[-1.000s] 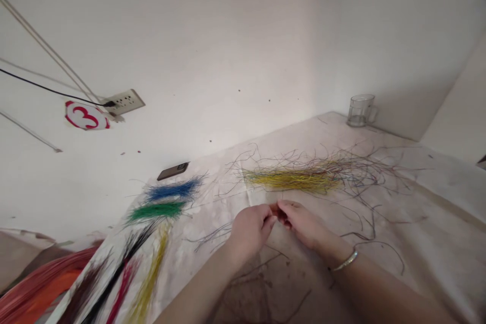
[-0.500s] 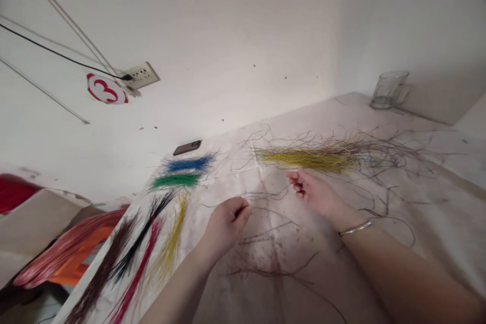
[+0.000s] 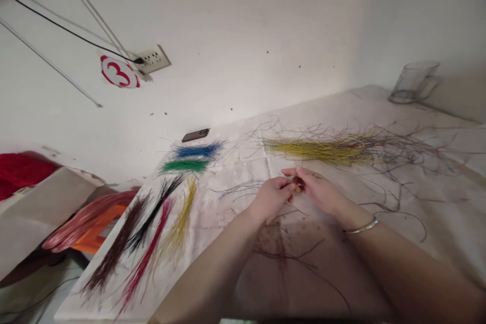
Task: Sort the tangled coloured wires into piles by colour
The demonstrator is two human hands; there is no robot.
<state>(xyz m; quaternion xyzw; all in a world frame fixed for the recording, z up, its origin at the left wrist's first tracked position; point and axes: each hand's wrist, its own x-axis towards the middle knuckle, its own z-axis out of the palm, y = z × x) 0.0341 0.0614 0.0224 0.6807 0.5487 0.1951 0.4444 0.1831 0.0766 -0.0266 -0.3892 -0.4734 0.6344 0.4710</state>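
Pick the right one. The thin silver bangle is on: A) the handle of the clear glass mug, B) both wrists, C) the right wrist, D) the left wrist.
C: the thin silver bangle circles the wrist behind the bare right hand, and the bare left wrist shows none.

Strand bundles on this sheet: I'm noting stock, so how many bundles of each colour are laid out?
Blue bundle: 1
Green bundle: 1
Black bundle: 1
Dark brown bundle: 1
Red bundle: 1
Yellow: 2 (slim yellow bundle, wide yellow bundle)
Total: 7
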